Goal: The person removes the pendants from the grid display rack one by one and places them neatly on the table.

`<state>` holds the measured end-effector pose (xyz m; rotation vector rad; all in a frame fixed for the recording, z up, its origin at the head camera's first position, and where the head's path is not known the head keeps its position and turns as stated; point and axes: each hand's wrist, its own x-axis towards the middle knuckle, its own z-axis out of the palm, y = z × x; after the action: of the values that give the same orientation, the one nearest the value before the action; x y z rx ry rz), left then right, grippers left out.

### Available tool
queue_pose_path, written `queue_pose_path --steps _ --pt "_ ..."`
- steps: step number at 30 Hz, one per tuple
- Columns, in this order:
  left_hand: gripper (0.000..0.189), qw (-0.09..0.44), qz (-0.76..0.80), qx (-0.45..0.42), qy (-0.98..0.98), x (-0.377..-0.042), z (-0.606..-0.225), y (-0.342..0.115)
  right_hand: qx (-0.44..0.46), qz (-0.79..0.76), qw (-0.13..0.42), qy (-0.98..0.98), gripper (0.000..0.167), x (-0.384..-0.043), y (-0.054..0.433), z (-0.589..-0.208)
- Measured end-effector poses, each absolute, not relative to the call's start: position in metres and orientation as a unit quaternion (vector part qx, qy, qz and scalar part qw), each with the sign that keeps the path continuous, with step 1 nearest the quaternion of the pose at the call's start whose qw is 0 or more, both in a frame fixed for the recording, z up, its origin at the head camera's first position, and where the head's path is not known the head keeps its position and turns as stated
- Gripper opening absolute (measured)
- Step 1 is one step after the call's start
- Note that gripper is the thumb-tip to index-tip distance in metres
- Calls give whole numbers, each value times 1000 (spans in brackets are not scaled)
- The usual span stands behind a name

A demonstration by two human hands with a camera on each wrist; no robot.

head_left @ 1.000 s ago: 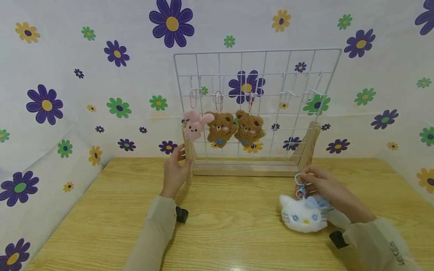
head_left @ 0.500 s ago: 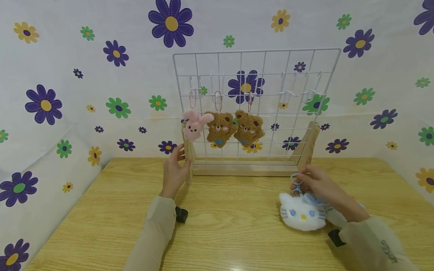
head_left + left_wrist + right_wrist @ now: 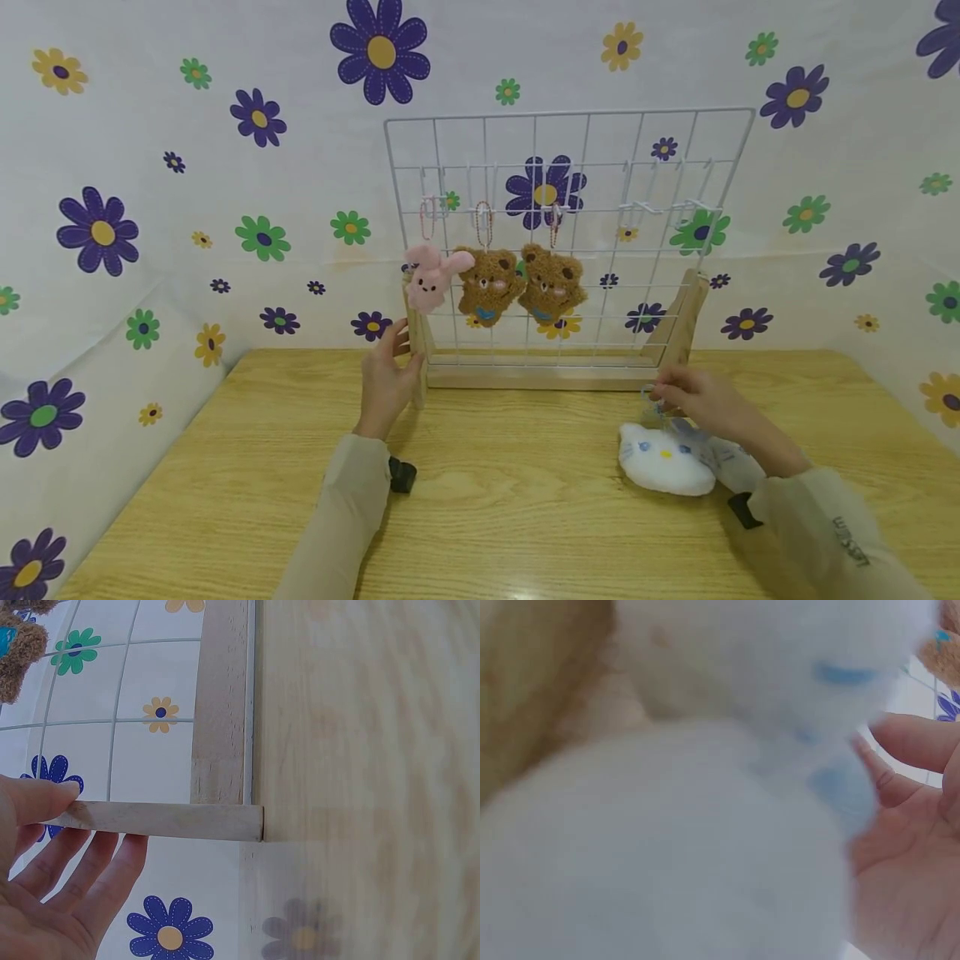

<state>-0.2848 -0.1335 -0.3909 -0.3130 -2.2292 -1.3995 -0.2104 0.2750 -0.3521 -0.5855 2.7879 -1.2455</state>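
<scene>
My left hand [image 3: 390,375] grips the left wooden leg [image 3: 172,820] of a white wire grid rack [image 3: 570,112], thumb on one side and fingers on the other. My right hand [image 3: 705,404] pinches the light blue key ring [image 3: 649,400] of a white cat plush keychain [image 3: 663,475] with a blue bow, in front of the rack's right leg. A second white plush [image 3: 738,465] shows behind it, partly covered by the wrist. Blurred white plush [image 3: 667,847] fills most of the right wrist view. A pink bunny keychain [image 3: 429,287] and two brown bear keychains [image 3: 487,285] hang from the rack's hooks.
Further white hooks [image 3: 637,207] sit at the right of the grid. The rack's wooden base bar [image 3: 540,377] stands on the wood-grain table [image 3: 480,517], close to a white flower-print backdrop [image 3: 285,183].
The right hand has shifted slightly left with the cat plush, which has risen a little and tilted its face upward. More of the second plush shows. The left hand has stayed still.
</scene>
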Motion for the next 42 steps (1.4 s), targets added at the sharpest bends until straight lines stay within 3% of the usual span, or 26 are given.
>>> queue_pose_path --steps 13,28,42 --pt "52 242 -512 -110 -817 -284 -390 -133 -169 -403 5 900 21 -215 278 -329" --pt "51 238 -510 -107 -819 -284 -390 -133 -109 -543 7 832 42 -217 263 -293" --pt "52 262 -495 -117 -820 -286 -392 -133 -130 -593 -14 795 33 -225 243 -280"
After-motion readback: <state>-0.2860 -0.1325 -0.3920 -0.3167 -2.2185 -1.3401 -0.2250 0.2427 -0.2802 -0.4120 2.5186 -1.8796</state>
